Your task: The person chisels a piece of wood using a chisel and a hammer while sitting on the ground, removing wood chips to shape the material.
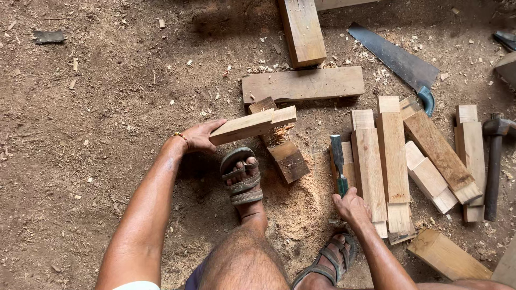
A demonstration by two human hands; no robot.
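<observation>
My left hand [200,135] grips the near end of a short wooden plank [252,124], holding it tilted across a darker block [283,153] beside my sandalled foot [243,182]. I'd keep that grip firm and the foot clear. Further right, my right hand [350,207] closes on the green-handled chisel [338,164] resting against the stacked boards [392,161]; I'd lift it blade away.

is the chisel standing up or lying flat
Lying flat. The chisel rests lengthwise on the row of wooden pieces, blade pointing away, with the right hand at its green handle.
</observation>
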